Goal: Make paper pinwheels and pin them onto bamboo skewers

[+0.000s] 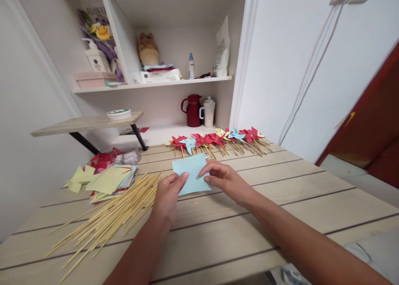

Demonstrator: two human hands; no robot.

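Observation:
A square of light blue paper (192,175) with cut corners is held up above the table in front of me. My left hand (168,189) pinches its left edge, thumb on top. At its right side my right hand (220,175) has thumb and fingertips on the paper. Left of my hands lies a loose heap of thin wooden sticks (115,218). Beyond it is a stack of coloured paper squares (109,180), a yellow one on top. Finished paper pinwheels (204,139) on sticks, in red, blue and yellow, lie in a row behind the blue sheet.
A yellow folded pinwheel (79,178), red paper shapes (102,161) and a clear plastic box (128,157) sit at the far left. A small raised wooden shelf (87,124) bears a roll of tape (119,114). Against the back stand a red jug (193,110) and a speckled cup (208,112).

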